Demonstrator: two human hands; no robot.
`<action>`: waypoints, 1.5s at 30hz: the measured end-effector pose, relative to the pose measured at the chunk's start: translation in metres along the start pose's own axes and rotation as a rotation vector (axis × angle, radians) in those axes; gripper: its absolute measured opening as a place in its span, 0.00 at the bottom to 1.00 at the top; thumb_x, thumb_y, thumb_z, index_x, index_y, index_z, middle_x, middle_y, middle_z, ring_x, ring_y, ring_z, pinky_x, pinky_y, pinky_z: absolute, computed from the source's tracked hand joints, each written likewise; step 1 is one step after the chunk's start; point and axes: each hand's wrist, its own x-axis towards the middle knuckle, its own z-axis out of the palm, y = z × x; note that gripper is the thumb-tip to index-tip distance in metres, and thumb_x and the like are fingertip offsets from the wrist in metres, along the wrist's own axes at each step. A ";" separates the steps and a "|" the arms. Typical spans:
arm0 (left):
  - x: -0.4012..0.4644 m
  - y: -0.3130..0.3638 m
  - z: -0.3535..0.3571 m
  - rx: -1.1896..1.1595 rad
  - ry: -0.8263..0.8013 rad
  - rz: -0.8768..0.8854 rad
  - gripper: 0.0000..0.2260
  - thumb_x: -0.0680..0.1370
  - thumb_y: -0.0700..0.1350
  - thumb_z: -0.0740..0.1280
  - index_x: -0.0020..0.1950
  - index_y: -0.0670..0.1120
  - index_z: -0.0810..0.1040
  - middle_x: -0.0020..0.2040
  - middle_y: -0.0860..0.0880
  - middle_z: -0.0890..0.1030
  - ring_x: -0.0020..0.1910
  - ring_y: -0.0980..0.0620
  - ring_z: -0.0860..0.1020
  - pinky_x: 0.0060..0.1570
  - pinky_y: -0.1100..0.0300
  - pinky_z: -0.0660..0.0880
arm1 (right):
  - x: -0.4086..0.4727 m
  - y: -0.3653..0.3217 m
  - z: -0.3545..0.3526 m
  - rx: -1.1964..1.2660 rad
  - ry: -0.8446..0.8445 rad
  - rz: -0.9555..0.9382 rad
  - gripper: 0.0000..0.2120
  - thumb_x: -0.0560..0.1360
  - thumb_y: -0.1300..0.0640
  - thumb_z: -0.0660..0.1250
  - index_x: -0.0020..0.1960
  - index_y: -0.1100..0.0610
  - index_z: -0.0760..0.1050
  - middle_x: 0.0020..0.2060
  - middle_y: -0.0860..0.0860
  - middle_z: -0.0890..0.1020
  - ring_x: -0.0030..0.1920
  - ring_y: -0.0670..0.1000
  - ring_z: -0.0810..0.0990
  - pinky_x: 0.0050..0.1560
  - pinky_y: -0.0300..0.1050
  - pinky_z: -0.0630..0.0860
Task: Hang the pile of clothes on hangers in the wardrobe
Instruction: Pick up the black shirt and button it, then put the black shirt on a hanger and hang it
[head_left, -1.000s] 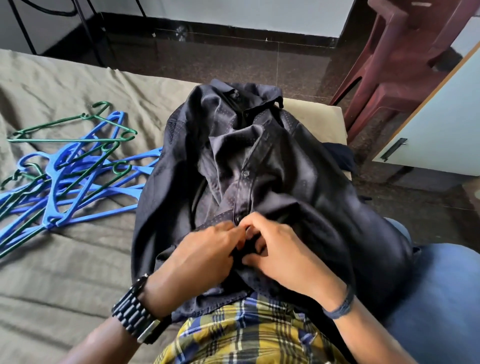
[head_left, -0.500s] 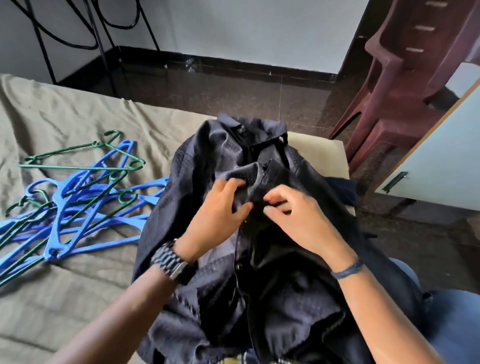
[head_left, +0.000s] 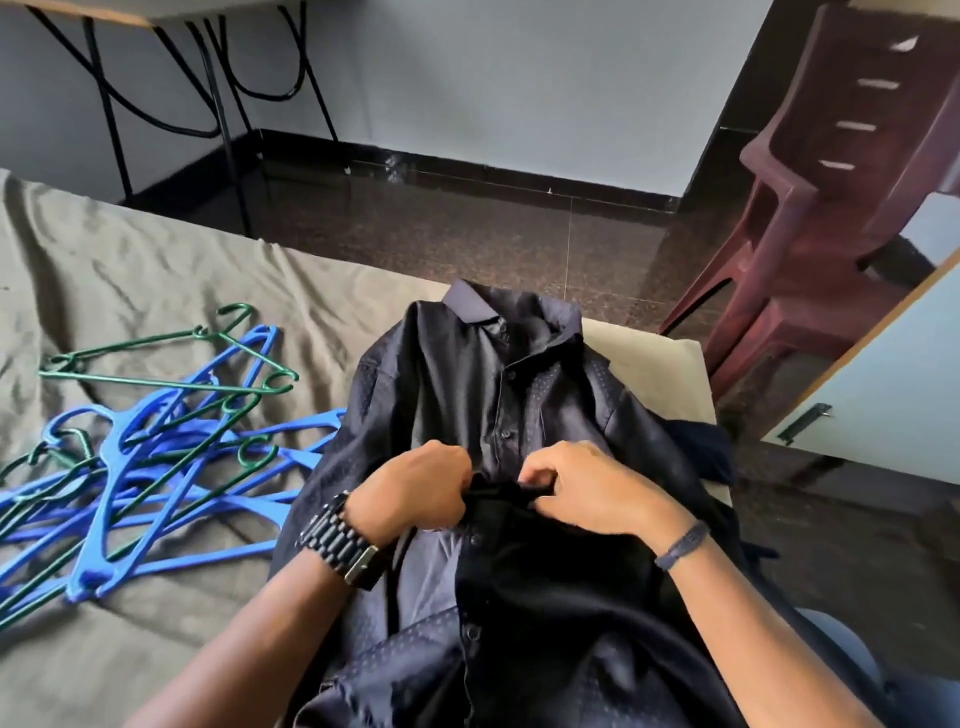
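Note:
A dark navy dotted shirt (head_left: 478, 374) lies on the bed in front of me, collar at the far end, its upper buttons closed. My left hand (head_left: 415, 486) and my right hand (head_left: 587, 483) meet at the button placket in the middle of the shirt, each pinching one edge of the fabric. A thin dark hanger bar (head_left: 397, 577) shows inside the open lower part of the shirt. A heap of blue and green plastic hangers (head_left: 156, 452) lies to the left on the bed.
An olive sheet (head_left: 130, 291) covers the bed. A maroon plastic chair (head_left: 831, 218) stands at the right on the dark floor. A white wardrobe door (head_left: 883, 405) with a handle is at the right edge. Black metal table legs (head_left: 223, 104) stand at the back left.
Both hands moved from the shirt's lower placket up toward the collar, then a little back down. The upper front now lies closed and flat. The camera tilted up.

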 end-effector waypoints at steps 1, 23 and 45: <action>0.002 -0.002 0.003 -0.017 0.010 0.016 0.12 0.71 0.37 0.61 0.52 0.39 0.78 0.53 0.41 0.79 0.56 0.42 0.76 0.52 0.52 0.73 | 0.004 -0.002 -0.001 -0.050 -0.033 0.001 0.06 0.74 0.59 0.67 0.48 0.49 0.78 0.38 0.43 0.78 0.37 0.39 0.75 0.39 0.36 0.70; -0.091 -0.180 0.065 -0.223 0.711 -0.731 0.20 0.70 0.48 0.62 0.56 0.38 0.79 0.55 0.33 0.78 0.50 0.32 0.78 0.50 0.43 0.76 | 0.163 -0.153 0.089 0.089 0.041 -0.339 0.12 0.74 0.63 0.66 0.57 0.58 0.79 0.53 0.53 0.79 0.53 0.49 0.77 0.52 0.31 0.65; -0.069 -0.225 0.086 0.076 0.555 -0.769 0.13 0.72 0.44 0.55 0.36 0.47 0.78 0.48 0.36 0.81 0.48 0.39 0.80 0.52 0.50 0.64 | 0.268 -0.167 0.097 0.052 0.112 -0.082 0.15 0.80 0.54 0.59 0.56 0.63 0.79 0.59 0.64 0.76 0.64 0.61 0.72 0.62 0.46 0.66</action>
